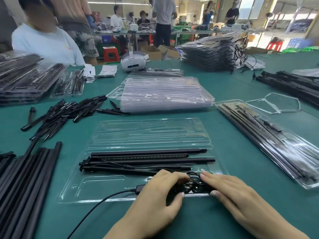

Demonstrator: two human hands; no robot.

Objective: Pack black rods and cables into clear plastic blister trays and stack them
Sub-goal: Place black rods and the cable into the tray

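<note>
An open clear blister tray point(148, 133) lies in front of me on the green table. Several black rods point(146, 160) lie across its near half. At the tray's front right sits a coiled black cable point(194, 184). My left hand point(160, 195) and my right hand point(229, 192) hold the coil from either side, fingers and thumbs curled round it. The cable's loose end, with a small black inline box point(140, 187), trails off to the lower left.
A stack of empty clear trays point(160, 94) stands behind the open one. Loose short black rods point(65, 112) and long rods point(25, 183) lie left. A packed tray point(269, 138) lies right. Packed stacks sit far left point(25, 78) and far right point(212, 52). A person sits opposite.
</note>
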